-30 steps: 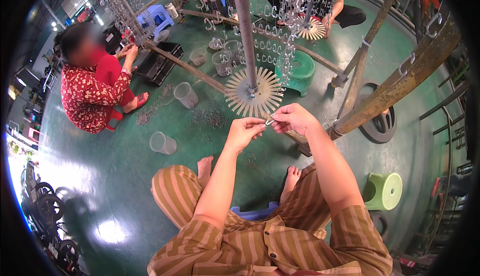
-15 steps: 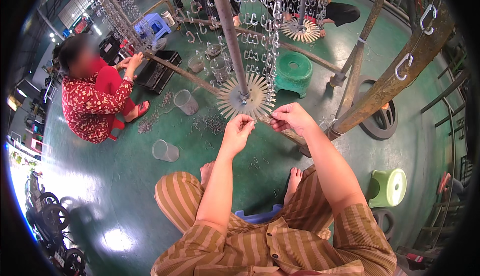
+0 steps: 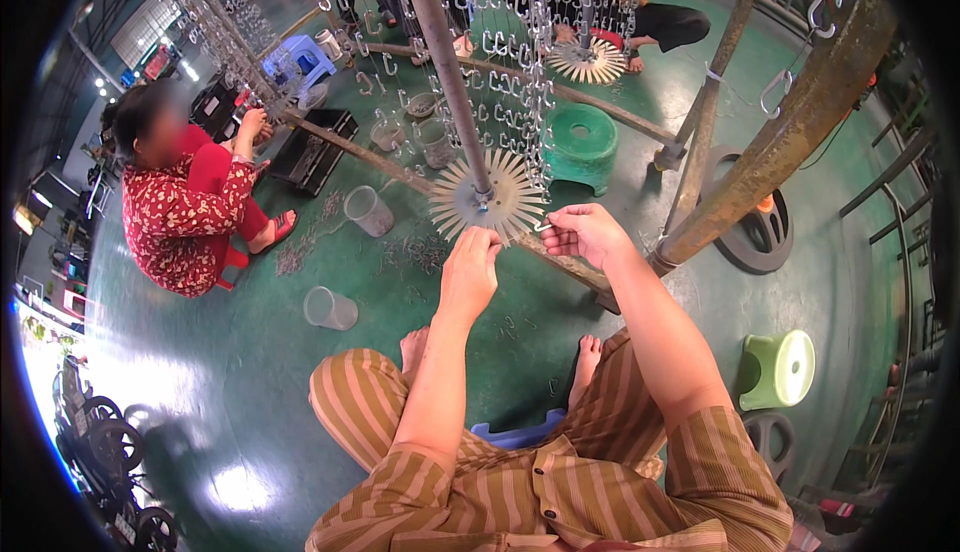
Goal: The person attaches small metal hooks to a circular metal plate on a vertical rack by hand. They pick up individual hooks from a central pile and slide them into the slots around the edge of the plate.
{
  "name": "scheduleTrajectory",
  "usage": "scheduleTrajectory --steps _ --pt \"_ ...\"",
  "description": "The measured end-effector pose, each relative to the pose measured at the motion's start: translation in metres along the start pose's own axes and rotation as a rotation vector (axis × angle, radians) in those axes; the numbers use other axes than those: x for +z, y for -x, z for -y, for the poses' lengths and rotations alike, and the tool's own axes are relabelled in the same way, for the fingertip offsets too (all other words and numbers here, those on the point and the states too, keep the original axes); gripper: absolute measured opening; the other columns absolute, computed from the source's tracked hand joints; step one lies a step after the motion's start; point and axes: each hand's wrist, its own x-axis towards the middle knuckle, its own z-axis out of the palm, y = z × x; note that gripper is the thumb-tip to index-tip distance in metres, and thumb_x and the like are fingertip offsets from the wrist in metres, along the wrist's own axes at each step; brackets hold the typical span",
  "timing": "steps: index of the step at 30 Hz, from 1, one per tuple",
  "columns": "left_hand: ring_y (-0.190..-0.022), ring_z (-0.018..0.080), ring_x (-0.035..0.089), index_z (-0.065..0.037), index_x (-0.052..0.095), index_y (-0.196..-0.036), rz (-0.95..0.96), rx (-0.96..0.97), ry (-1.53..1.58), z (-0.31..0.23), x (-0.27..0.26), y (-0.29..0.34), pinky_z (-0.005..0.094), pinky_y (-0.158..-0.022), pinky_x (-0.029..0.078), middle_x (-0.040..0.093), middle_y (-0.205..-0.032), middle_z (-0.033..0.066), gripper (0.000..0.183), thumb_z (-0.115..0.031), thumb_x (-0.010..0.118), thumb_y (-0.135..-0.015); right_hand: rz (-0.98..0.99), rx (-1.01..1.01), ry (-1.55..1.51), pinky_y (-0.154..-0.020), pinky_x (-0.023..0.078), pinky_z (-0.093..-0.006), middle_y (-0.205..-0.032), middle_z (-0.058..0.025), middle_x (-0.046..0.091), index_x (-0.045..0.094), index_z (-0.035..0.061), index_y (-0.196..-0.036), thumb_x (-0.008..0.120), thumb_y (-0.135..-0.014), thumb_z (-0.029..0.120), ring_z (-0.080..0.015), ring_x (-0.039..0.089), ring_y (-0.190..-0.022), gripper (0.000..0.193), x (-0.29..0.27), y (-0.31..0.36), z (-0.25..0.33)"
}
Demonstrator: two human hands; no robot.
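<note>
A round metal disc (image 3: 458,220) with slots cut all round its rim is fixed on an upright pole (image 3: 437,47) before me. Strands of C-shaped metal hooks (image 3: 508,110) hang close above the disc. At the disc's near rim is my left hand (image 3: 468,274), its fingers pinched together; whatever they hold is hidden. My right hand (image 3: 590,236), just right of the rim, is closed on a small metal hook (image 3: 543,226), whose bright end sticks out beyond thumb and forefinger.
Clear plastic cups (image 3: 331,309), loose metal pieces (image 3: 412,253) and a black crate (image 3: 308,157) are on the floor. A person in red (image 3: 185,197) sits at left. Beyond the pole stands a green stool (image 3: 582,142). Rusty beams (image 3: 770,157) slant on the right.
My left hand has moved slightly left, its fingertips now against the disc's rim. The hook in my right hand shows more plainly. The whole view has shifted a little.
</note>
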Motion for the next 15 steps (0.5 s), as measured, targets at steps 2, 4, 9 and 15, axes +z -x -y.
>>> scheduleTrajectory --steps 2,4,9,15 --pt "-0.082 0.0315 0.053 -0.003 0.05 -0.088 -0.026 0.004 0.004 0.0 -0.001 -0.002 0.0392 -0.07 0.044 0.053 -0.084 0.0114 0.008 -0.004 0.055 -0.081 0.007 0.007 0.012 -0.065 0.056 -0.0338 -0.082 -0.0129 0.065 0.058 -0.0035 -0.092 0.056 -0.087 0.011 -0.0199 0.064 -0.069 0.016 0.0 0.002 0.001" --pt "-0.079 0.0317 0.053 -0.001 0.05 -0.087 -0.048 0.01 0.035 -0.004 0.002 -0.002 0.0375 -0.069 0.044 0.053 -0.082 0.0125 0.009 -0.001 0.055 -0.08 0.013 0.017 0.028 -0.065 0.056 -0.0338 -0.082 -0.013 0.065 0.058 -0.0033 -0.092 0.056 -0.088 0.011 -0.0199 0.064 -0.068 0.015 0.002 0.003 0.001" --pt "-0.079 0.0318 0.053 -0.001 0.05 -0.087 -0.063 0.016 0.081 -0.005 0.01 -0.001 0.0375 -0.069 0.044 0.053 -0.082 0.0127 0.009 -0.001 0.055 -0.08 0.036 0.036 0.053 -0.064 0.056 -0.0339 -0.082 -0.0134 0.065 0.059 -0.0032 -0.091 0.055 -0.088 0.012 -0.0201 0.064 -0.068 0.016 0.005 0.003 -0.001" --pt "-0.082 0.0313 0.054 -0.002 0.05 -0.088 -0.047 0.015 0.092 -0.007 0.012 0.001 0.0385 -0.07 0.044 0.053 -0.084 0.0117 0.008 -0.003 0.055 -0.081 0.04 0.025 0.051 -0.065 0.056 -0.0351 -0.082 -0.0137 0.065 0.058 -0.0027 -0.09 0.054 -0.089 0.012 -0.0214 0.065 -0.068 0.015 0.004 0.004 -0.003"
